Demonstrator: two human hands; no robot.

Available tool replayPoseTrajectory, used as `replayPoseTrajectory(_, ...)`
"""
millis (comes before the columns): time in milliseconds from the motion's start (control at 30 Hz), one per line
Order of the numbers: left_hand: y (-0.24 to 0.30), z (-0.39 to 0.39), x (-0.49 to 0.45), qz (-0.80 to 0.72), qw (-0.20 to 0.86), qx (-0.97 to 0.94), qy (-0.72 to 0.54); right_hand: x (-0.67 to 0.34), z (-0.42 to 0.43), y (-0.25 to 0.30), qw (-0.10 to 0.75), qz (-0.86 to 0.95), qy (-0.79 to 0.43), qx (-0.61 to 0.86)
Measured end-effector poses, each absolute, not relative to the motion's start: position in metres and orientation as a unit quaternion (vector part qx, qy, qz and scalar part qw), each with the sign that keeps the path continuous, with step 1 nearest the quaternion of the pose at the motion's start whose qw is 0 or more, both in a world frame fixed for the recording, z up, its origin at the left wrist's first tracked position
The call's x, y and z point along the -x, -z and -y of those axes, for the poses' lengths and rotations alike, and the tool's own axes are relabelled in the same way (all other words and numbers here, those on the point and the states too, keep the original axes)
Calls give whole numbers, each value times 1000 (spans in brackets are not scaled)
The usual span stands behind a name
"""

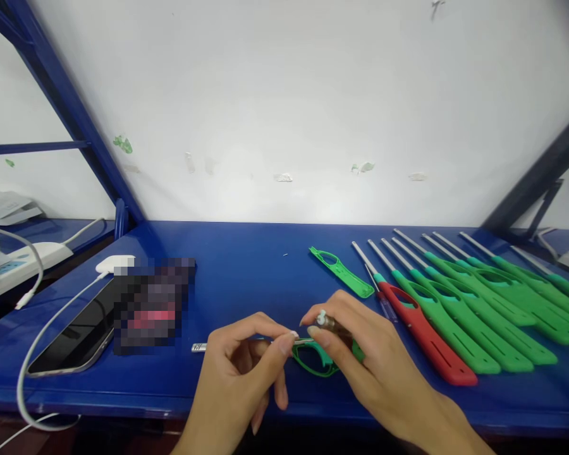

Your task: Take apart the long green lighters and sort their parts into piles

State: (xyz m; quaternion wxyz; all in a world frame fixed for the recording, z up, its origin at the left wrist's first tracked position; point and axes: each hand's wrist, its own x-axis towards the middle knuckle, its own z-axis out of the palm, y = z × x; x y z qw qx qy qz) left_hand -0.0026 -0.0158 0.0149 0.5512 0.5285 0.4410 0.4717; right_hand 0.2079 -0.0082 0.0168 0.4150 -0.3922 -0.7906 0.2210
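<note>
Head: tank (pixel 330 324) seemingly between right fingers (pixel 334 351)

Table (pixel 227 278): phone (pixel 73 332) left | casing half (pixel 348 275) behind right hand (pixel 377 360) | lighters (pixel 436 344) right | screwdriver (pixel 387 309) left of lighters | wall (pixel 313 114) behind table

No text, brand or number can be read. The blue marking (pixel 9 267) on the power strip (pixel 53 254) is too small, and the pixelated patch (pixel 156 303) shows only coloured blocks.
</note>
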Motion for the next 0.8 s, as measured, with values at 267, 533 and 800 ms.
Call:
replayPoseTrajectory(267,-10,15,6,-428,570,-546,-441,-206,8,-13,412,831,-173,330)
replayPoseTrajectory(533,1,12,9,-372,595,-559,-442,-207,6,-7,368,860,-126,331)
replayPoseTrajectory(800,5,10,14,-343,613,-569,-429,-208,4,-4,344,881,-82,313)
